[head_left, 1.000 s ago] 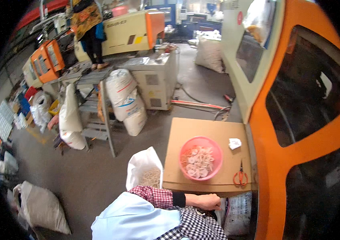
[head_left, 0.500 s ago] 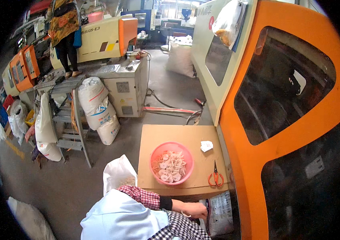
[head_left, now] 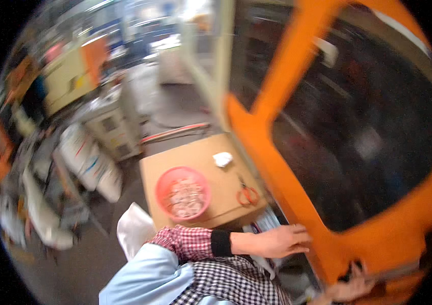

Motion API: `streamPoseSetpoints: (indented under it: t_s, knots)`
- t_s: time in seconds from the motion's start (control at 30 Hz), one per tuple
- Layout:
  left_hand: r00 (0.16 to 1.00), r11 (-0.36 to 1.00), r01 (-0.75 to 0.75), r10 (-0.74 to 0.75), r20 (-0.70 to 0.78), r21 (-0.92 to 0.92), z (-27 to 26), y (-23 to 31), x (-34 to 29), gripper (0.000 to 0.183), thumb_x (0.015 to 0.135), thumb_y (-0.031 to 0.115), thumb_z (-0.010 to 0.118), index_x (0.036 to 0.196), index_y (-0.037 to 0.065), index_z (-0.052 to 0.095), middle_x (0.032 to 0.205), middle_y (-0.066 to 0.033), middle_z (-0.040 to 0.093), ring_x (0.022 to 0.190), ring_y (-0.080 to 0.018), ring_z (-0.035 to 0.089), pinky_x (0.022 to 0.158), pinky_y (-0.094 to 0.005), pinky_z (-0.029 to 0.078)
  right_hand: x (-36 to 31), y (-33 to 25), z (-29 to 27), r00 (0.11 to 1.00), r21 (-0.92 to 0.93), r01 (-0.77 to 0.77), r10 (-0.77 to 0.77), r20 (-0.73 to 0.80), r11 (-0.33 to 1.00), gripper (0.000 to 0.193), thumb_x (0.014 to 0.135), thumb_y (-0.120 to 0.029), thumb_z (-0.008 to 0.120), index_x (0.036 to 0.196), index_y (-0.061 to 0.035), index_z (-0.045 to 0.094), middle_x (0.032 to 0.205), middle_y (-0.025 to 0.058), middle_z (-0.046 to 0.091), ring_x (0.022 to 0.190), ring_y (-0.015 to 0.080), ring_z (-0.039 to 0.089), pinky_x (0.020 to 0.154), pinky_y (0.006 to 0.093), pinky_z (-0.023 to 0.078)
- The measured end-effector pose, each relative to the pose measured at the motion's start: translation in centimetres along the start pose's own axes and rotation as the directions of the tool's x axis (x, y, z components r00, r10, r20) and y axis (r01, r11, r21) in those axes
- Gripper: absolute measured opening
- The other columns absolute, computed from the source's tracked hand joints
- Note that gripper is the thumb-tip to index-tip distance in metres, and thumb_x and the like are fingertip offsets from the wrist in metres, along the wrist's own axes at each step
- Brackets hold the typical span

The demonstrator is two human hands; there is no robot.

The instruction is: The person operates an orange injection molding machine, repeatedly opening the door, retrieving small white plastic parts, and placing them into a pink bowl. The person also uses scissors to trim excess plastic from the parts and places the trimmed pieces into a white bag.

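Observation:
My left hand (head_left: 277,241), in a red checked sleeve with a black cuff, reaches right across my lap. Its fingers are stretched out, at the lower edge of the orange machine door (head_left: 272,168); whether they touch it I cannot tell. Low at the right, my right hand (head_left: 351,290) is at a dark handle-like part (head_left: 351,272) of the orange panel, its fingers smeared by motion. A pink bowl (head_left: 161,185) of small pale plastic pieces stands on the cardboard-topped surface (head_left: 160,161). Orange-handled scissors (head_left: 247,195) and a crumpled white piece (head_left: 222,159) lie right of it.
A white sack (head_left: 133,229) stands left of the cardboard. Stacked white sacks (head_left: 89,157) and a grey cabinet (head_left: 111,127) are farther left. A red-and-white strip (head_left: 175,132) crosses the floor beyond. The machine's dark window (head_left: 353,127) fills the right side.
My view has swung right and blurred. My left hand has left the grey bag beside the cardboard and moved to the orange door's edge. My right hand has come into view at the lower right.

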State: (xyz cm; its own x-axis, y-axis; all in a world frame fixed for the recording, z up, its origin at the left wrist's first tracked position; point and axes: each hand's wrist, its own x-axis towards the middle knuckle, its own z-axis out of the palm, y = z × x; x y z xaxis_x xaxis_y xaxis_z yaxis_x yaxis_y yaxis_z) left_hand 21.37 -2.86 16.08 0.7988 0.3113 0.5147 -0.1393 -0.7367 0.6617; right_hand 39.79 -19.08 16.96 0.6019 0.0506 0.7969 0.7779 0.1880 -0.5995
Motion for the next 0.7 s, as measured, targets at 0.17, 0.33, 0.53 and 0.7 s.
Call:
streamPoseSetpoints:
  t_s: [0.17, 0.33, 0.53, 0.7]
  knots:
    - [0.999, 0.999, 0.025, -0.026, 0.037, 0.031, 2.3, 2.8, 5.6, 0.059, 0.077, 0.021, 0.062, 0.125, -0.001, 0.035, 0.121, -0.023, 0.041, 0.11, -0.039, 0.041, 0.094, -0.0423, 0.034, -1.9, 2.4, 4.2, 0.955, 0.061, -0.014, -0.005, 0.296, 0.998, 0.042, 0.091, -0.03, 0.038, 0.11, 0.0066, 0.045, 0.107, 0.021, 0.054, 0.097, 0.0289, 0.054, 0.081, 0.039, 0.043]
    - [0.996, 0.997, 0.059, -0.056, -0.067, 0.048, 3.7, 2.8, 7.8, 0.042, 0.078, 0.016, 0.062, 0.11, -0.004, 0.043, 0.1, -0.0207, 0.049, 0.095, -0.0381, 0.046, 0.082, -0.0399, 0.039, -1.7, 3.3, 1.8, 0.944, -0.097, 0.12, -0.083, 0.319, 0.988, 0.032, 0.078, 0.003, 0.052, 0.111, 0.002, 0.052, 0.104, 0.0192, 0.055, 0.095, 0.034, 0.053, 0.084, 0.0393, 0.041]
    - [0.804, 0.918, 0.395, -0.37, -0.464, -0.048, 3.8, 0.6, 7.4, 0.015, 0.084, 0.007, 0.055, 0.095, -0.001, 0.049, 0.081, -0.0065, 0.055, 0.076, -0.015, 0.052, 0.07, -0.0273, 0.042, -1.5, 16.8, -1.2, 0.914, -0.409, -0.008, 0.173, 0.368, 0.913, 0.016, 0.078, 0.006, 0.051, 0.094, 0.0016, 0.054, 0.087, 0.0154, 0.056, 0.072, 0.0288, 0.056, 0.062, 0.0329, 0.046]
    - [0.703, 0.908, 0.39, -0.4, -0.588, -0.151, 1.9, -0.5, 7.7, 0.011, 0.089, 0.012, 0.049, 0.091, 0.001, 0.05, 0.077, -0.0022, 0.055, 0.069, -0.0077, 0.049, 0.061, -0.0202, 0.039, -0.1, 26.4, -0.2, 0.659, -0.538, 0.214, 0.286, 0.695, 0.816, 0.02, 0.074, 0.003, 0.05, 0.092, 0.0005, 0.058, 0.084, 0.0201, 0.058, 0.081, 0.0351, 0.057, 0.066, 0.0414, 0.047]
